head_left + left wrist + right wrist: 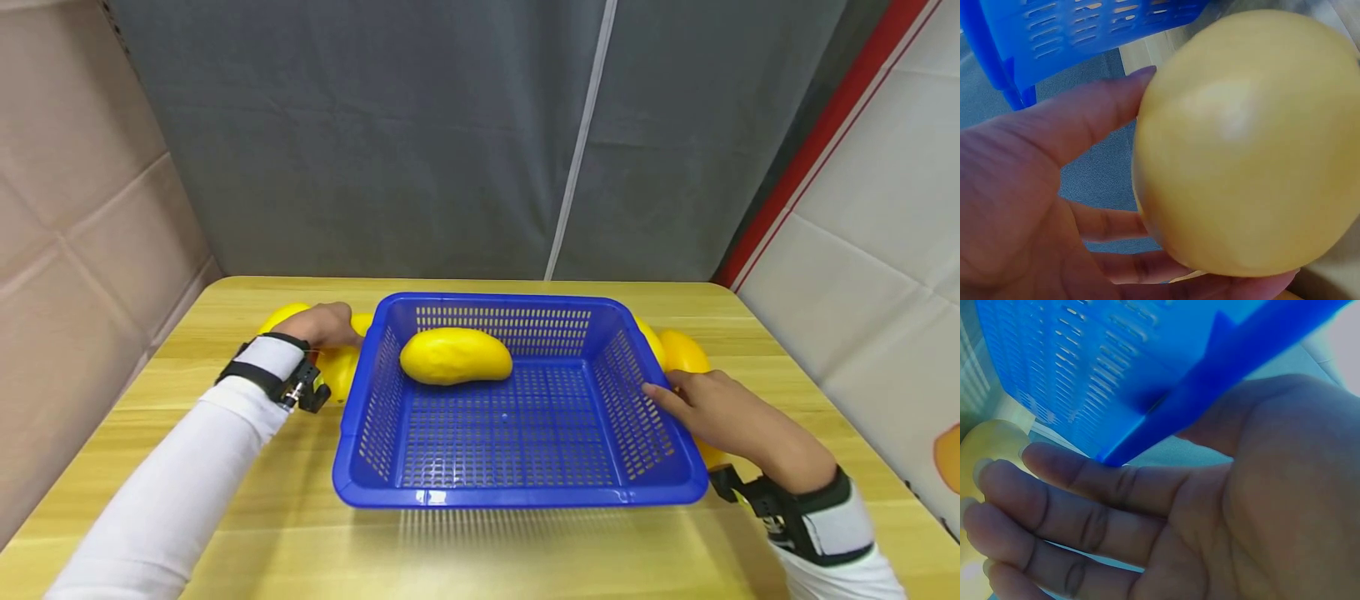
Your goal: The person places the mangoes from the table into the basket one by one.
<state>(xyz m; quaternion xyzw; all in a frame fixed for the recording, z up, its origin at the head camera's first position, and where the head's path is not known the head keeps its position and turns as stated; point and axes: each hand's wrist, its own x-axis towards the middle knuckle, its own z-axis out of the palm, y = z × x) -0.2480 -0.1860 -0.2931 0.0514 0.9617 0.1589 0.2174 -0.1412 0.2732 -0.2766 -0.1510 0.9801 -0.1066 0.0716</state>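
A blue plastic basket (517,492) with slotted walls appears in the middle of the head view, with one yellow mango (456,357) lying inside it at the back left. To its left, my left hand (324,325) holds a rounded yellow mango (1247,144), thumb on one side and fingers beneath. At the basket's right side, my right hand (712,408) grips the rim, its thumb over the inner wall. In the right wrist view the fingers (1091,525) extend under the basket's rim (1191,394), their tips close to a yellow fruit (997,440).
More yellow fruits (285,315) lie left of the basket, partly behind the left hand. Others (684,352) lie on its right. The wooden table (510,554) ends at a grey curtain (375,167), with pale padded walls on both sides.
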